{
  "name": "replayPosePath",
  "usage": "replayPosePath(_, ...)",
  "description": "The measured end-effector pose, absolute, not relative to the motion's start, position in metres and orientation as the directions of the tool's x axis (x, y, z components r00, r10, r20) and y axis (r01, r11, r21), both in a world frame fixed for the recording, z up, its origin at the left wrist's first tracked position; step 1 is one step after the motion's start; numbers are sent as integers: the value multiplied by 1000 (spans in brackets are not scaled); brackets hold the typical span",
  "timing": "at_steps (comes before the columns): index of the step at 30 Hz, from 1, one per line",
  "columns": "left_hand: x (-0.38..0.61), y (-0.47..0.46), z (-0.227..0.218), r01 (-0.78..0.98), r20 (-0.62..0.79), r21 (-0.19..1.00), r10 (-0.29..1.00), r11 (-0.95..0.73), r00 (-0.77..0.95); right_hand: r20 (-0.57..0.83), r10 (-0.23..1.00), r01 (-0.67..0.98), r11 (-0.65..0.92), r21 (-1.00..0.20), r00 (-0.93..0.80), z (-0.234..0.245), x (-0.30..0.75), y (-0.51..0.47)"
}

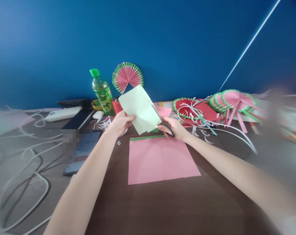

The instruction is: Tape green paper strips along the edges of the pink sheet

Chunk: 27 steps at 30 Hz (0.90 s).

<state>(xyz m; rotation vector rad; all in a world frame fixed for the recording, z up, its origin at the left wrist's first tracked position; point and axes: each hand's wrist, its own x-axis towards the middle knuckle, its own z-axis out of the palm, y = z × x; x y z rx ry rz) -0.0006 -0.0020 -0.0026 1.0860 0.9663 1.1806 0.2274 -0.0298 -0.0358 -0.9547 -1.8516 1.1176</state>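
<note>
My left hand [120,122] pinches the lower left edge of a pale green sheet of paper [140,107], held up and tilted above the table. My right hand [173,128] is closed round dark-handled scissors [167,128] at the sheet's lower right edge; the blades are hidden behind the paper. Just below both hands a pink sheet [160,160] lies flat on the brown table [162,205], with a thin green strip [148,138] along its top edge.
A green bottle [102,93] stands at the back by a folded paper fan [127,76] leaning on the blue wall. More paper fans [232,99] and white strips lie right. White cables [23,156], a phone [83,150] and a power strip [63,113] lie left.
</note>
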Motion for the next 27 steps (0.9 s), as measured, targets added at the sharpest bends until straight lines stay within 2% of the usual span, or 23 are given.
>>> replayPosePath(14,3,-5,-5,-135,-79,984,965,115,249,268,853,150,368,-918,-448,-35,227,-31)
replayPosePath(27,5,-8,-4,-164,-98,976,962,143,254,254,864,228,378,-897,-434,-37,227,-32)
